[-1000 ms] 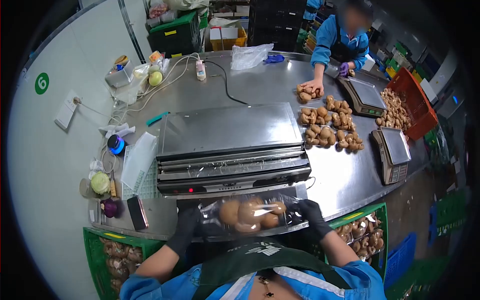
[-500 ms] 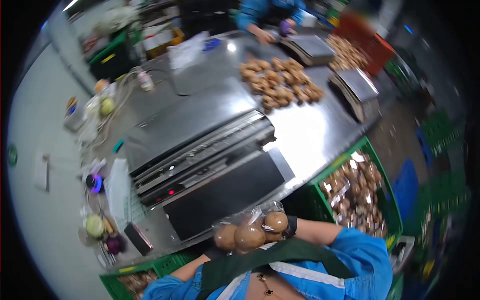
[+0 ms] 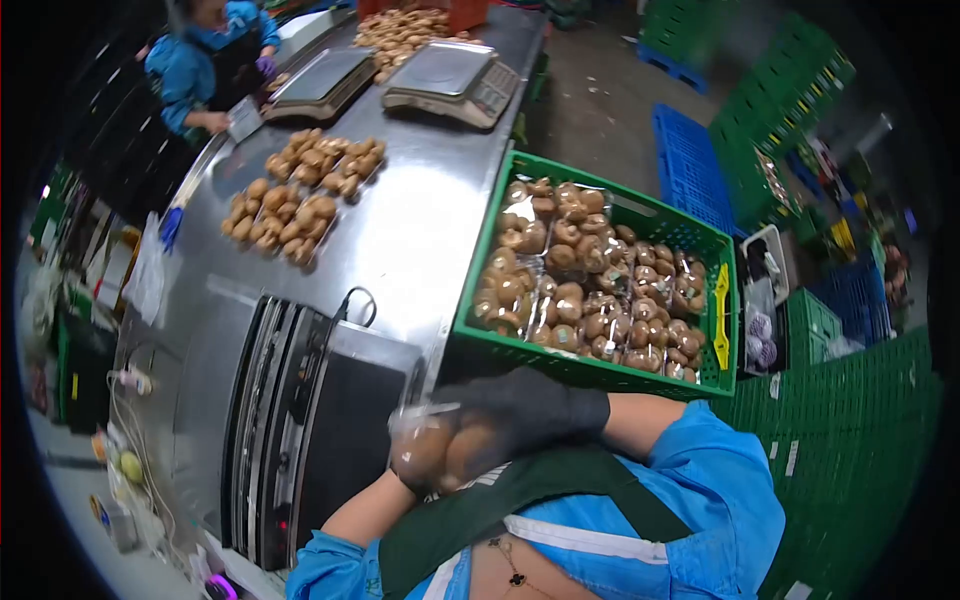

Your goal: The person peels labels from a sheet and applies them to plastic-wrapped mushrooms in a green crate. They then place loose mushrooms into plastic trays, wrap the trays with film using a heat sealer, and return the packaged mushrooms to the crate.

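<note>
A clear bag of brown mushrooms [image 3: 440,450] is held close to my chest. My right hand [image 3: 525,405], in a black glove, lies over the top and right side of the bag. My left hand [image 3: 403,483], also gloved, grips the bag from below and is mostly hidden behind it. Just beyond my hands stands a green crate [image 3: 560,365] filled with several bagged mushrooms.
A sealing machine [image 3: 300,420] sits on the steel table [image 3: 420,220] at my left. Loose mushrooms [image 3: 300,190] and two scales [image 3: 450,75] lie farther along it. A person in blue [image 3: 205,60] works at the far end. Blue pallets [image 3: 690,150] and stacked green crates [image 3: 860,420] stand at right.
My view has swung right, from the sealing machine to the green crate. Both hands have carried the bag off the machine's front ledge and in against my chest.
</note>
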The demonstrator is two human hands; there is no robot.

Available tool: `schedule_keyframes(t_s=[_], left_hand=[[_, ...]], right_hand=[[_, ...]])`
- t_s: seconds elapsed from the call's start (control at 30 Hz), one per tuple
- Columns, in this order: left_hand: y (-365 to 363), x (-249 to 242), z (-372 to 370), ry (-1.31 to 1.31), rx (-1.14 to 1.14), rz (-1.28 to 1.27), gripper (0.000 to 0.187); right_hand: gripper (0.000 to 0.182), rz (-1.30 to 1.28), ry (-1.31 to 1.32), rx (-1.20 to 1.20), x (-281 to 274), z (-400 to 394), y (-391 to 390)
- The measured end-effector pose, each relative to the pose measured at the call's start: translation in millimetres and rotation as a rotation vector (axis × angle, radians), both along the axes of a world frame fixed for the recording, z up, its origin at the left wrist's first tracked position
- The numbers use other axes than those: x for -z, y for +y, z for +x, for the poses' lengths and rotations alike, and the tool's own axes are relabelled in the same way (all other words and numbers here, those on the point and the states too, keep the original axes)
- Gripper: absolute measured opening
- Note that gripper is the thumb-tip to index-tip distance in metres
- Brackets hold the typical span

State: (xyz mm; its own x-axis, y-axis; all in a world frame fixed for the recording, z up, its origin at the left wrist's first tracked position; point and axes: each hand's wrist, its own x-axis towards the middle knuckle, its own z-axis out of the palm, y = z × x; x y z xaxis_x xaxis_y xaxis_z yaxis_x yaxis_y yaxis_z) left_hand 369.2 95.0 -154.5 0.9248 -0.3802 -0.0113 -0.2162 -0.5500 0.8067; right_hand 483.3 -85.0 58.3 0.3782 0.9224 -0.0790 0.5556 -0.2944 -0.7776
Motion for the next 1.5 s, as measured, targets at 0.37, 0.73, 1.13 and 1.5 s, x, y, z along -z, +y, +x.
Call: schedule_keyframes(t_s=[0.37,0.73,1.13,1.5], left_hand=[[-17,-87,90,0.756,-0.449,-0.976,0.026],[-15,-94,116,0.679,-0.654,-0.963,0.021],[15,-104,116,0.474,-0.709,-0.619,0.022],[37,-101,111,0.432,-0.795,-0.555,0.025]], right_hand=[[0.039,-0.262,-1.046,1.262,343,299,-312],[0.054,-0.376,-0.944,1.284,209,270,-196],[0.04,0.53,-0.232,0.265,122,297,132],[0.037,0.265,-0.49,-0.071,225,323,397]])
